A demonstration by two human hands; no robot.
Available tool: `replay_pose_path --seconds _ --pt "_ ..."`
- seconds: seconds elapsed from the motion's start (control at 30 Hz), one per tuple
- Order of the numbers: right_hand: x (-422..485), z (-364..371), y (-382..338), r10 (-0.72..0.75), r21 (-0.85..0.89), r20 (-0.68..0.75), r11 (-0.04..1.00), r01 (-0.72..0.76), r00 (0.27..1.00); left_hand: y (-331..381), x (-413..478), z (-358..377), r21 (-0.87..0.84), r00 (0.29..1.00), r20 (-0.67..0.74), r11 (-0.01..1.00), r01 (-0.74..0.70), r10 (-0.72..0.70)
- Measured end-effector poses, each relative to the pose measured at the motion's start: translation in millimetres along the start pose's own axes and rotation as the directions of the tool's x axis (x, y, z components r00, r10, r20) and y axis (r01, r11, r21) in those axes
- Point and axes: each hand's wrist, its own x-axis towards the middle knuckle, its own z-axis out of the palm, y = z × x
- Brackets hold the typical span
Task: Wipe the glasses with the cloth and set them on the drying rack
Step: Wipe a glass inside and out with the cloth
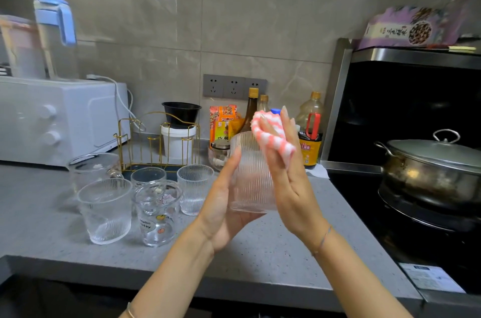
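In the centre of the frame, the left hand (221, 203) is cupping the ribbed glass (250, 174) from below, above the counter (273, 247). The right hand (286, 174) is pressing the pink cloth (270, 135) against its rim. Glass is probably slippery and fragile; holding the base seems safest.

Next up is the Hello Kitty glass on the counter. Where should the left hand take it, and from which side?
Grip the printed glass around its mid wall, coming from its right front, the side facing the left hand. It stands upright, mouth up, with a ribbed glass close on its left and others behind, so only that side looks open. A judgement.
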Motion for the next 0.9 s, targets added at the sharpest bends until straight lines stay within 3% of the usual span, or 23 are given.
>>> replay_pose_path --seconds 0.23,0.43,0.57,0.7,0.9 --pt "-45.9 14.7 7.5 -0.154 -0.091 0.16 0.981 0.17 0.975 9.8 3.5 1.4 -0.197 0.999 -0.046 0.98 0.003 -0.012" --pt "-56.0 13.0 13.2 -0.212 -0.221 0.241 0.938 0.266 0.947 8.1 1.0 -0.6 -0.234 0.997 0.011 0.969 0.08 -0.08" --pt "-31.0 8.5 4.7 -0.143 -0.152 0.103 0.976 0.158 0.984 5.9 0.8 -0.5 -0.186 0.996 -0.014 0.979 0.08 -0.084" --pt "-7.8 -2.1 5.0 0.053 -0.032 0.004 0.998 -0.052 0.999 0.0 2.9 -3.6 -0.111 0.991 -0.022 0.985 0.13 -0.133" --pt "-28.5 10.8 -0.7 -0.044 -0.049 0.097 0.998 0.048 0.994 1.6 2.3 -3.7 -0.074 0.997 -0.063 0.997 0.037 -0.041"
